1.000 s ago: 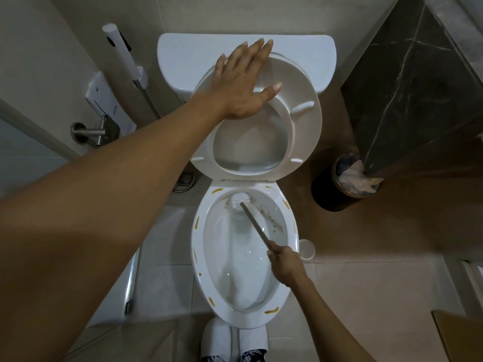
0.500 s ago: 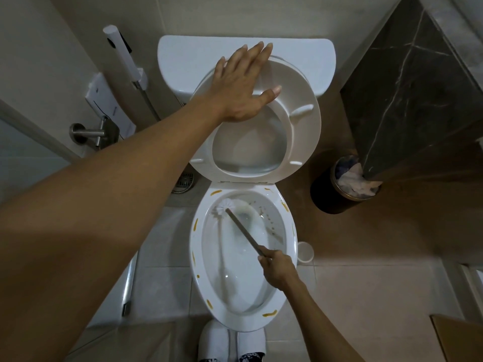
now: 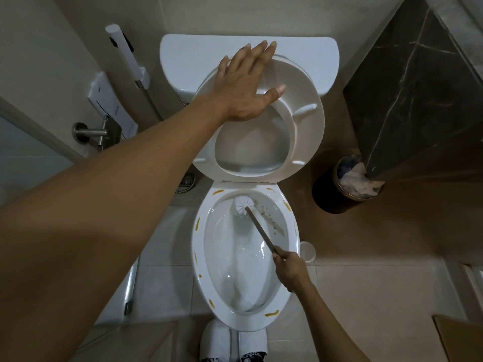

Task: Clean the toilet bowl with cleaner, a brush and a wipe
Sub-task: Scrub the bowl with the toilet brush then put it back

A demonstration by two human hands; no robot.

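While the lid stands up: toilet bowl [image 3: 201,246] lies open below it, white, with yellow-orange smears spaced round its rim.
Left hand [image 3: 244,86]: fingers [image 3: 261,52] straight and spread, palm flat against the raised seat [image 3: 307,118], fingertips reaching the cistern [image 3: 183,56] behind the bowl.
Right hand [image 3: 288,269]: fingers curled round the end of the brush handle [image 3: 261,229], just over the bowl's right rim.
Brush [image 3: 243,204]: white bristle head presses the inner wall at the back of the bowl, handle slanting down-right to the hand.
Bowl interior: brownish specks on the right wall beside the handle.
Beside the bowl: small white cup [image 3: 308,250] on the floor at right; dark waste bin [image 3: 345,184] further right, filled with crumpled paper.
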